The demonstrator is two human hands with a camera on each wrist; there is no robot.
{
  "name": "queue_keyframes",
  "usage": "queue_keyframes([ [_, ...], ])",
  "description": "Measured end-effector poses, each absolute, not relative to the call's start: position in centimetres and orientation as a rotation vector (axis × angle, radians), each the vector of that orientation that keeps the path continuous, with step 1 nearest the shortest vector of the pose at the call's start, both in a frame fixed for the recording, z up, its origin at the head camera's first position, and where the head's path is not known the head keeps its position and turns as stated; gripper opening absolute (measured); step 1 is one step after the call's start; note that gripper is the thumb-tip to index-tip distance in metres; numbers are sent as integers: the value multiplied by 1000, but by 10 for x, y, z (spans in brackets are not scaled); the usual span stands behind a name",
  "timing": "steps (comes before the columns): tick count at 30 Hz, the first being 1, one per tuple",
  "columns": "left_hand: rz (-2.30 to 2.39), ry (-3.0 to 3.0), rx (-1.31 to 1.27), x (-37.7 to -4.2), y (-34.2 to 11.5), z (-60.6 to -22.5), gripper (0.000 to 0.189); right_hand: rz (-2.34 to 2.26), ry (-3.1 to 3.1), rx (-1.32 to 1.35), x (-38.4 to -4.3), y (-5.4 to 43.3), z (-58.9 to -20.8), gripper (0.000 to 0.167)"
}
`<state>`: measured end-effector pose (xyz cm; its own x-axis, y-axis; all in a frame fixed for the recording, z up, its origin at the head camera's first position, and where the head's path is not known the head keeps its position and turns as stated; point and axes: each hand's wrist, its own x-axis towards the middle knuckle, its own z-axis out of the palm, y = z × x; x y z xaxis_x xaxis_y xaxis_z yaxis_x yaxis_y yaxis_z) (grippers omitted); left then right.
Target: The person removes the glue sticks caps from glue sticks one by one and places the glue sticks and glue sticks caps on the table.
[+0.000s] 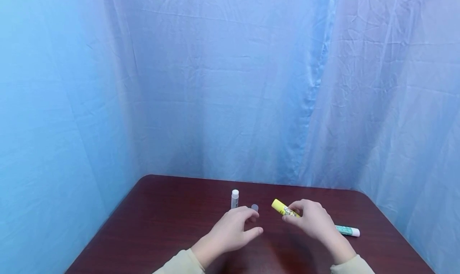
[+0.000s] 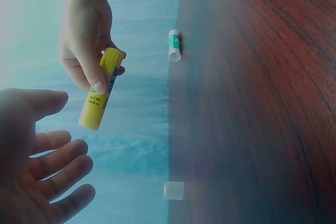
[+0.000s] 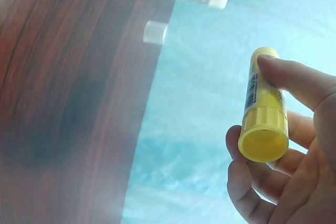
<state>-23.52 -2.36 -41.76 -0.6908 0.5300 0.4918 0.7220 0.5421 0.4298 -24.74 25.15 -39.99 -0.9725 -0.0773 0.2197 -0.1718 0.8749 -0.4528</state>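
Observation:
My right hand (image 1: 316,220) grips a yellow glue stick (image 1: 278,205) between thumb and fingers, tilted and raised off the table. In the right wrist view the hollow bottom rim of this yellow tube (image 3: 266,114) faces the camera. My left hand (image 1: 233,230) is to its left, fingers apart and relaxed, holding nothing; in the left wrist view its thumb and fingers (image 2: 68,169) point toward the yellow tube. Just beyond the left hand a white glue stick (image 1: 234,199) stands upright, its lower part hidden. Beside it sits a small translucent cap (image 1: 254,207).
A green-and-white glue stick (image 1: 348,230) lies on the table right of my right hand, partly hidden by the wrist. The dark red-brown table (image 1: 172,210) has rounded far corners. Blue cloth (image 1: 233,86) hangs behind it and on both sides.

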Motion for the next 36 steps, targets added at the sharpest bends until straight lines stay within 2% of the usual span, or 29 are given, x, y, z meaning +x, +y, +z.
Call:
queue_keyframes([
  [18,-1010,-2385,-1010,-221,-66,-413,28,732,-2740,490,-210,212,-392,17],
  [27,-1021,-2386,-997,-224,-72,-415,29,757,-2726,545,-209,210,-393,16],
  [36,-1029,-2385,-985,-229,-75,-415,29,751,-2656,745,-212,207,-397,14],
])
